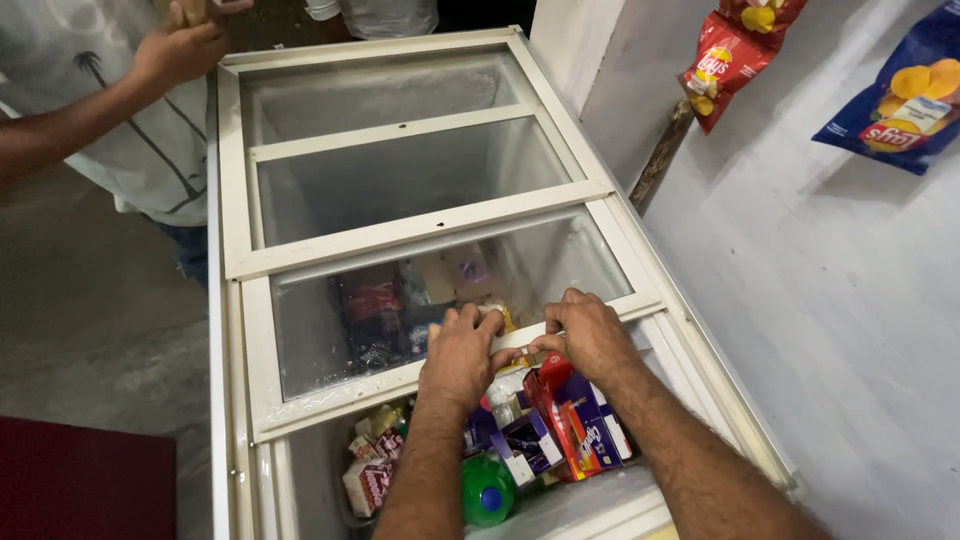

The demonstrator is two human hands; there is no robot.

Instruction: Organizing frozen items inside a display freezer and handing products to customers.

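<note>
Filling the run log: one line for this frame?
left hand: on lid frame | right hand: same frame | lid: partly open | freezer: cartons, green bottle | another person's hand at far corner

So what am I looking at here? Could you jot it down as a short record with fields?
Place: white chest freezer with sliding glass lids, beside a white wall
Left hand: grips the near edge of the sliding lid
Right hand: grips the same edge
Inside: red and purple cartons, green bottle, small packets
On the wall: hanging snack bags
Nearby: another person at the far left corner
</note>
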